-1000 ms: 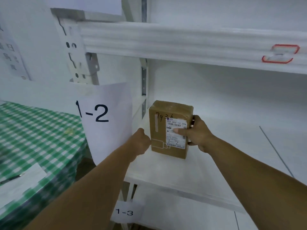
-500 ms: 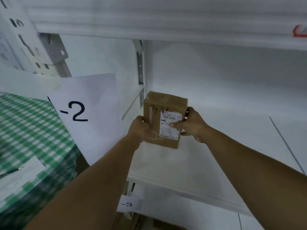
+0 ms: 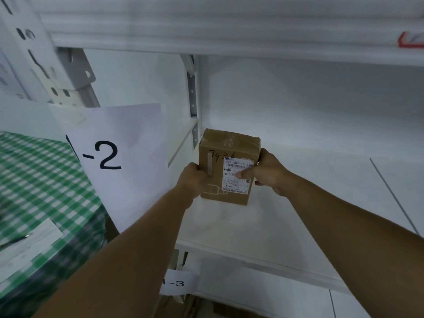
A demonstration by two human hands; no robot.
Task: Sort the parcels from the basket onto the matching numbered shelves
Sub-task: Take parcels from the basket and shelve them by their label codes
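I hold the brown parcel [image 3: 229,166] upright between both palms, my left hand [image 3: 193,177] pressed to its left side, my right hand [image 3: 267,173] wrapped round the right edge with the thumb on the label; it stands deep on the white shelf [image 3: 286,203] beside the 1-2 sign [image 3: 119,161], its base seemingly down, though the shadow there is hard to read; standing tall on a narrow end, it could topple forward if I let go unevenly or drag a thumb across the label as I withdraw.

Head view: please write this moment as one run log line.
parcel marked 1-2 | upright on shelf | left hand, right hand grip sides
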